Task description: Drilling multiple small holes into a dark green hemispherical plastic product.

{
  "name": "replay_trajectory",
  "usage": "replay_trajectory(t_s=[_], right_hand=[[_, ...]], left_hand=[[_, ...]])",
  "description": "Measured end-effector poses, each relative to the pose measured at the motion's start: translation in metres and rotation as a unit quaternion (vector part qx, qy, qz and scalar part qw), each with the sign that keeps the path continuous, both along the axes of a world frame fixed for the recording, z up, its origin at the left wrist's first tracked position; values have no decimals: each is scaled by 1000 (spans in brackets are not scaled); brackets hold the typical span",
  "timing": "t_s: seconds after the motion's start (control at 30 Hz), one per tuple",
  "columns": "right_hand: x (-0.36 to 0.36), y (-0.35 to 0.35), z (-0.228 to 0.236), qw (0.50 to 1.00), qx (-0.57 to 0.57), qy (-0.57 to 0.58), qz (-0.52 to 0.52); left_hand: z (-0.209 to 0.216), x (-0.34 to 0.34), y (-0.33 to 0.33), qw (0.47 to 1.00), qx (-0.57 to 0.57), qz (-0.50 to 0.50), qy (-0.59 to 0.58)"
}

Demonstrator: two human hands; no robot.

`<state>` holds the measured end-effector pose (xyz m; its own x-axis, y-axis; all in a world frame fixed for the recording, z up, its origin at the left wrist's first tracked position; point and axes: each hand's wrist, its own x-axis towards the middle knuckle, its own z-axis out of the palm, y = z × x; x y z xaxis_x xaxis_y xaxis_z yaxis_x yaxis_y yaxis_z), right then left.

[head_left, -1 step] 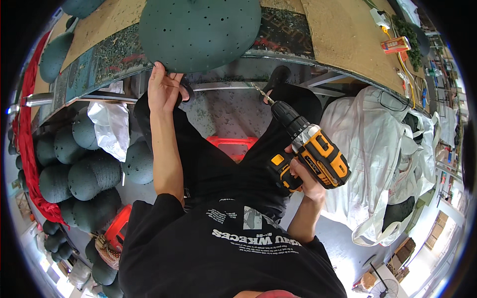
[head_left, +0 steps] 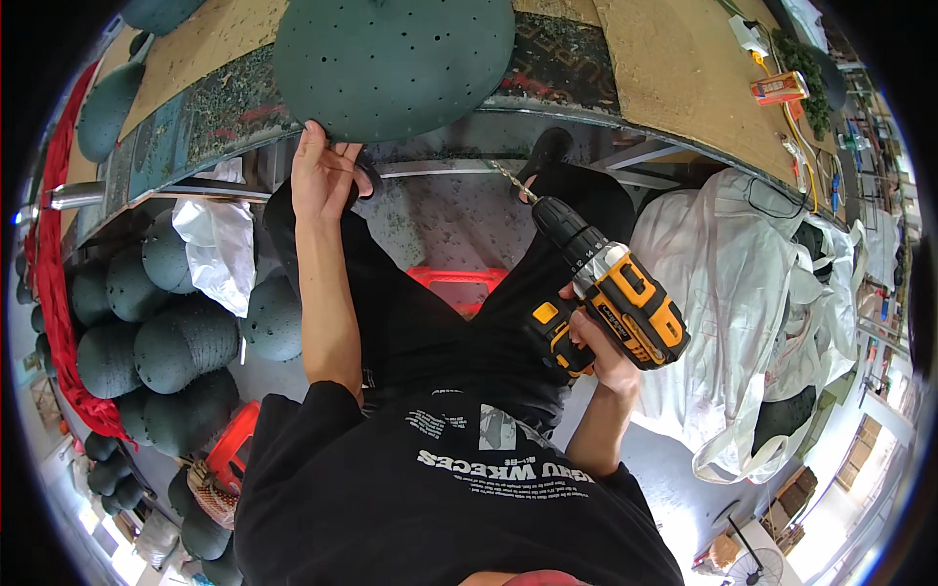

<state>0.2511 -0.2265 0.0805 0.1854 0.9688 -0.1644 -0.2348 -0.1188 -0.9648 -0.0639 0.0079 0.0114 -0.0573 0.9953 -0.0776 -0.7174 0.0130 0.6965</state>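
A dark green dome-shaped shell dotted with small drilled holes sits at the near edge of the workbench, which is strewn with green shavings. My left hand pinches the shell's near rim between thumb and fingers. In my right hand is a yellow and black cordless drill, gripped by its handle above my right thigh. Its long bit points up and left, apart from the shell.
Many similar green domes are piled at the left beside a red cloth. A large white sack stands at the right. On the bench's right side lie a small red box and a yellow cable. A red stool edge shows between my legs.
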Motion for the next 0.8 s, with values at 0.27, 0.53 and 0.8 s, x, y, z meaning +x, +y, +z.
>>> replay_trajectory(t_s=[0.27,0.53,0.8], right_hand=[[-8,11,-3,999,12,-28,29],[-11,13,-5,998,-15,-37,38],[-22,13,-15,1000,-11,-11,2]], left_hand=[[-4,-1,-1,999,1,-16,36],[15,-5,-4,992,-43,-9,118],[-8,25,-18,999,18,-23,35]])
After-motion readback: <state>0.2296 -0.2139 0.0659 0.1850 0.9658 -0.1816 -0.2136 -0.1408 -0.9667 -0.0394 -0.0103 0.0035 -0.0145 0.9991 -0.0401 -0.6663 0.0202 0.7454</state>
